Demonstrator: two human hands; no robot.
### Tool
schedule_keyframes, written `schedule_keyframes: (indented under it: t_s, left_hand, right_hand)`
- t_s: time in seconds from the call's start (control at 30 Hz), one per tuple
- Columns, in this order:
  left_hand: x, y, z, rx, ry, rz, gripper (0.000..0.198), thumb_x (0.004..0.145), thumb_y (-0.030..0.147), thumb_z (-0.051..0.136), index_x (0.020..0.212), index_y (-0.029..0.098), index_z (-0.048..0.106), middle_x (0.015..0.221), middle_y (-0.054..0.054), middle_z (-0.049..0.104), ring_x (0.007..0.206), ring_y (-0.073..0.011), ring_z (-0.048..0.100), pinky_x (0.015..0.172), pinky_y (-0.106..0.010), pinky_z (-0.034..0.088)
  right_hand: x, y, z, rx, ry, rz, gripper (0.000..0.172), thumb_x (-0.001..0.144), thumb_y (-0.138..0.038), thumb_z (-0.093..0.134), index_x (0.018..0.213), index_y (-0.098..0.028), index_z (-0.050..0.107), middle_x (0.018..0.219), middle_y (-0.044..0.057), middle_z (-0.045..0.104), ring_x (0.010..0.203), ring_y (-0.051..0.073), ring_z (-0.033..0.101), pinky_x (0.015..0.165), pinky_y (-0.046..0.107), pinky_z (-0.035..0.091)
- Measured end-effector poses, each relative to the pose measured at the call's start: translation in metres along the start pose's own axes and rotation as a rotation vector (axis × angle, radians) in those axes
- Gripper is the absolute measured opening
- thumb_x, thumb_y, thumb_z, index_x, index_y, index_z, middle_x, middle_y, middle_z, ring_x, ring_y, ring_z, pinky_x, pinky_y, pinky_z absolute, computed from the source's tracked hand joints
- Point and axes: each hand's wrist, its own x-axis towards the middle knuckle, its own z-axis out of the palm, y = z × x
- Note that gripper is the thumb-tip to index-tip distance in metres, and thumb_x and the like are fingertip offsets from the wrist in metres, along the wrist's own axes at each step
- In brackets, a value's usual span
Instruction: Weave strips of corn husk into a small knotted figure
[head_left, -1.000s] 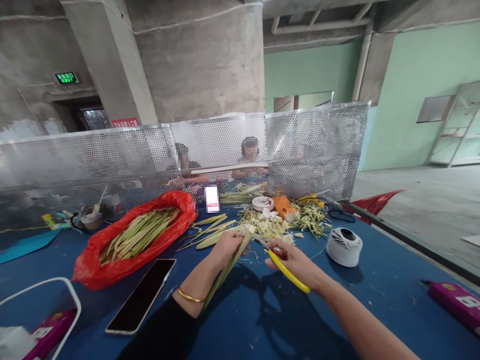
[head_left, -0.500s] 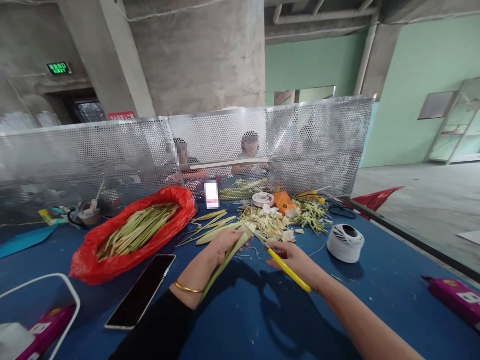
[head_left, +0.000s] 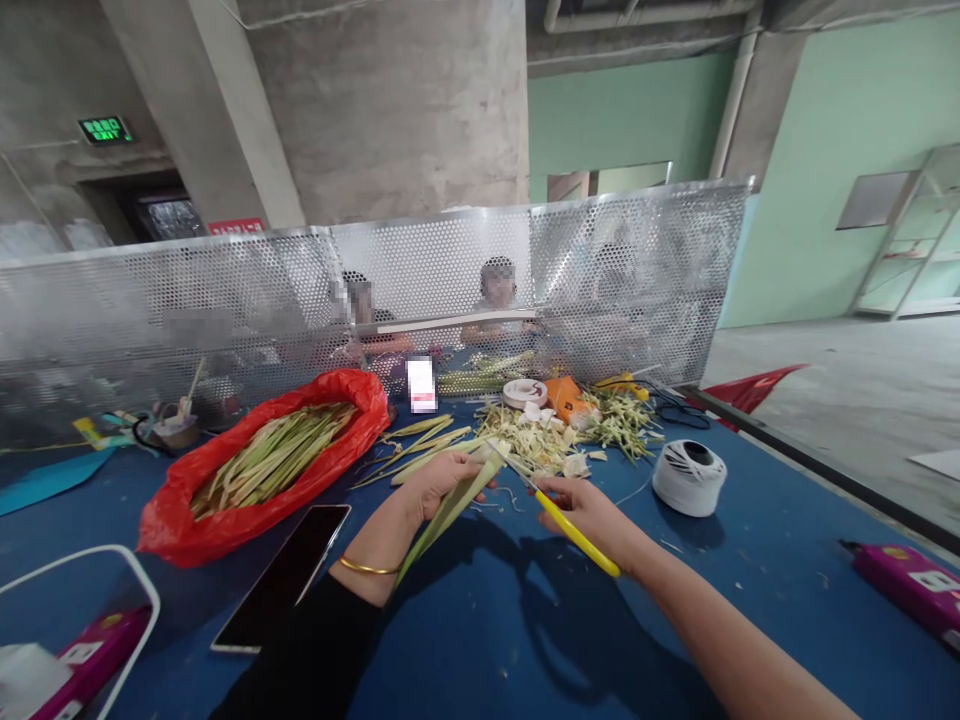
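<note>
My left hand (head_left: 433,482) is closed around a long pale green leaf strip (head_left: 442,515) that slants down toward my wrist. My right hand (head_left: 589,510) grips yellow-handled scissors (head_left: 571,530), whose blades reach the upper end of the strip near my left fingers. Both hands hover over the blue table (head_left: 525,640). Just beyond them lies a heap of leaf trimmings (head_left: 534,447). A few loose leaf strips (head_left: 420,448) lie to the left of the heap.
A red bag (head_left: 187,525) full of leaf strips sits at left, a black phone (head_left: 283,575) beside it. A white spool (head_left: 688,477) stands right of my hands, a magenta box (head_left: 911,590) at far right. A perforated metal screen (head_left: 225,300) with people behind closes the back.
The view has tilted slightly, so everything sits a little higher. My hands keep the same hold on the strip and scissors, with the blades still at the strip's end.
</note>
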Motion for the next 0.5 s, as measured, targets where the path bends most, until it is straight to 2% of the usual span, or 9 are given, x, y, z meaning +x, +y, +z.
schedule_keyframes:
  t_s: [0.1,0.23,0.37,0.5]
  left_hand:
    - [0.0016,0.0008,-0.0001,0.006,-0.071,-0.054,0.022,0.065,0.03,0.076,0.082,0.016,0.072,0.068,-0.005,0.07,0.062,-0.0176,0.065,0.057,-0.027,0.051]
    - [0.0035,0.0018,-0.0015,0.01,-0.098,-0.077,0.026,0.065,0.031,0.078,0.083,0.014,0.072,0.069,-0.006,0.071,0.058,-0.0162,0.064,0.056,-0.027,0.05]
    - [0.0021,0.0022,-0.0017,0.019,-0.081,-0.058,0.027,0.065,0.033,0.077,0.085,0.015,0.073,0.066,-0.005,0.069,0.058,-0.0163,0.064,0.054,-0.026,0.049]
    - [-0.0042,0.0011,0.0005,0.025,-0.002,0.022,0.027,0.067,0.033,0.076,0.088,0.016,0.073,0.063,-0.004,0.068,0.055,-0.017,0.063,0.053,-0.028,0.049]
  right_hand:
    - [0.0,0.0004,-0.0002,-0.01,0.0,-0.013,0.014,0.064,-0.024,0.059,0.077,-0.019,0.064,0.055,-0.005,0.044,0.054,0.01,0.037,0.048,0.02,0.027]
    - [-0.0013,-0.0001,-0.0014,-0.025,-0.003,-0.03,0.006,0.065,-0.024,0.058,0.067,-0.018,0.059,0.054,-0.005,0.042,0.053,0.009,0.034,0.047,0.02,0.026]
    - [-0.0024,0.0009,-0.0015,-0.055,0.0,-0.045,0.008,0.067,-0.025,0.059,0.07,-0.018,0.062,0.052,-0.005,0.044,0.05,0.009,0.036,0.047,0.02,0.026]
    - [-0.0023,0.0013,0.0015,-0.133,0.033,-0.04,0.014,0.073,-0.029,0.058,0.077,-0.018,0.067,0.049,-0.004,0.049,0.046,0.01,0.04,0.046,0.022,0.027]
